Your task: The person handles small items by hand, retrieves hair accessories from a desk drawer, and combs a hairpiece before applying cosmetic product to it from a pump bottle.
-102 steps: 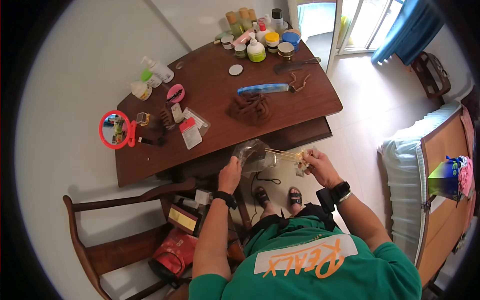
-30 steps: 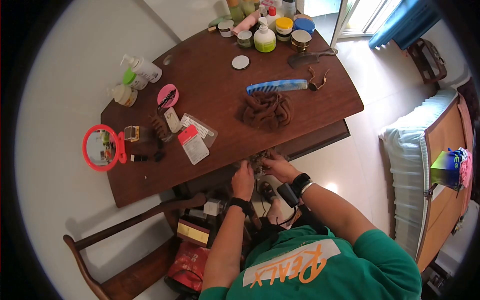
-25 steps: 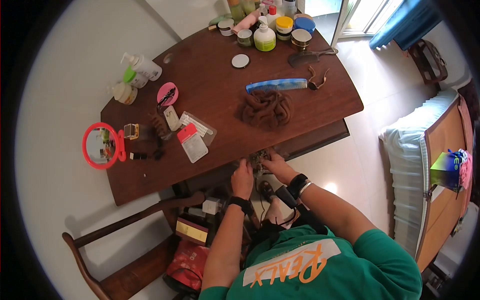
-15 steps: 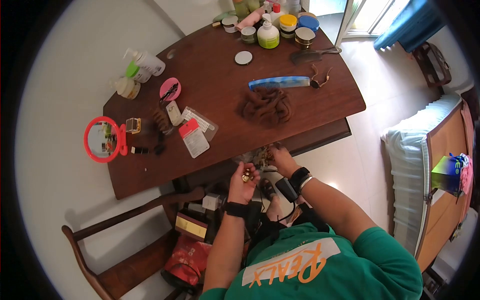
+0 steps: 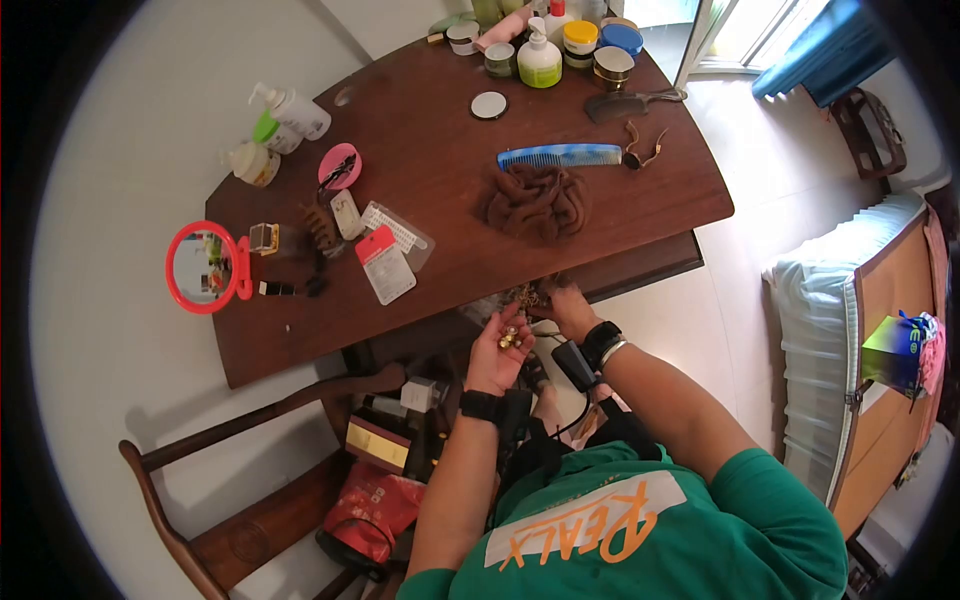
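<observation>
My left hand (image 5: 492, 362) is turned palm up below the table's front edge, its fingers curled around several small shiny gold-coloured pieces (image 5: 510, 338). Their exact kind is too small to make out. Just to the right, my right hand (image 5: 572, 312) reaches into the open drawer (image 5: 640, 266) under the tabletop. Its fingers are bent together among a cluster of small gold and brown trinkets (image 5: 526, 295); the fingertips are partly hidden, so what they pinch cannot be seen. Clear plastic (image 5: 484, 308) shows beside the trinkets.
On the wooden table (image 5: 440, 220) lie a brown cloth bundle (image 5: 540, 205), a blue comb (image 5: 560, 155), a card packet (image 5: 386, 268) and a pink bowl (image 5: 341, 166). A red-framed mirror (image 5: 246, 270) stands left. Bottles and jars (image 5: 540, 62) line the back. A wooden chair (image 5: 270, 500) is lower left.
My left hand has moved slightly up and right, closer to my right hand, still carrying the gold pieces. My right hand stays at the drawer. The view has shifted slightly.
</observation>
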Available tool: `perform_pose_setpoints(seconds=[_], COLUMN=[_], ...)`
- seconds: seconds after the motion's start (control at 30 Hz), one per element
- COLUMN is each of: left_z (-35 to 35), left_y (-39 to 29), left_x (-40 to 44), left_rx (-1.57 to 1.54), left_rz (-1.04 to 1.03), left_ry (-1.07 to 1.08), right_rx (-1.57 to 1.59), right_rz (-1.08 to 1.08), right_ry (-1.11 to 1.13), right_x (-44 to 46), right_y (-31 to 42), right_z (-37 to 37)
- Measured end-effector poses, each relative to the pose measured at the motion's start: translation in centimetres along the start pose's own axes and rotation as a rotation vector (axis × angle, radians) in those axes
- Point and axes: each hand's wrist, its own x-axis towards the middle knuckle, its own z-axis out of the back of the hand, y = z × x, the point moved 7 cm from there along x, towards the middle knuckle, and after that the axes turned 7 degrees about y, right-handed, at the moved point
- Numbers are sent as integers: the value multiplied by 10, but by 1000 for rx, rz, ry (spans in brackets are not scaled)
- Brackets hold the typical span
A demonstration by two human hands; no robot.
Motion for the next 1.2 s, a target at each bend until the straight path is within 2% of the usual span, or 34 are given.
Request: perform_pose_setpoints(seconds=[0.07, 0.27, 0.37, 0.43, 0.5, 0.57, 0.7, 0.8, 0.9, 0.97, 1.07, 1.17, 1.2], left_z=[5, -4, -19, -21, -21, -28, -7, 27, 33, 35, 29, 34, 33], left_y=[0, -4, -6, -6, -6, -6, -2, 2, 11, 17, 19, 22, 22], left_x=[-3, -13, -15, -15, -14, -16, -17, -30, -43, -37, -30, -24, -23], left_rx=[41, 103, 72, 30, -13, 2, 28, 118, 140, 154, 138, 54, 19], left_rz=[-4, -66, -78, -66, -56, -64, 0, -2, 28, 83, 125, 158, 168], left_ry=[-90, -144, -93, -54, -36, -76, -58, -401, -520, -419, -330, -222, -176], right_rx=[70, -295, -306, 162, 174, -267, -318, -299, -259, -221, -330, -476, -460], right_rz=[5, -67, 179, 227, 186, 59, 93, 108, 146, 180, 231, -2, 2], right_ry=[-182, 187, -231, -290, -184, 78, 93, 35, -64, -119, -204, 80, 47], right_x=[0, 5, -4, -1, 4, 3, 4, 6, 5, 1, -2, 12, 14], right_y=[-16, -16, 0, -17, -25, -6, -1, -6, -3, 3, 4, -15, -12], right_z=[-7, -17, 0, -6, -14, -6, -6, -9, -4, 0, 0, -20, -17])
